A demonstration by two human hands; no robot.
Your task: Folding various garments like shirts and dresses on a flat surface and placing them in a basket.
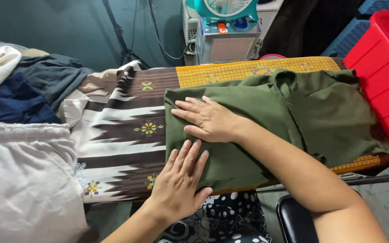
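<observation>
A person's two bare hands lie flat on an olive-green shirt (pixel 266 121) spread across a cloth-covered surface (pixel 122 135). The right hand (pixel 208 119), reaching in from the right, rests palm down near the shirt's left folded edge, fingers extended and slightly spread, pointing left. The left hand (pixel 181 180), coming up from the near edge, presses palm down on the shirt's near left corner, fingers together and pointing far; neither hand pinches any fabric. The shirt lies folded with its collar toward the far side and its bulk running to the right, over a patterned covering of brown and cream bands at left and a yellow grid at right. A red plastic bin (pixel 383 67) stands at the right edge, just beside the shirt. At left, a heap of clothes (pixel 23 90) in cream, navy and dark grey sits piled beside the surface. On the far side stands a teal fan (pixel 226 9) atop a pale box-shaped appliance (pixel 226 45). A black chair seat (pixel 293 220) shows at the near right.
</observation>
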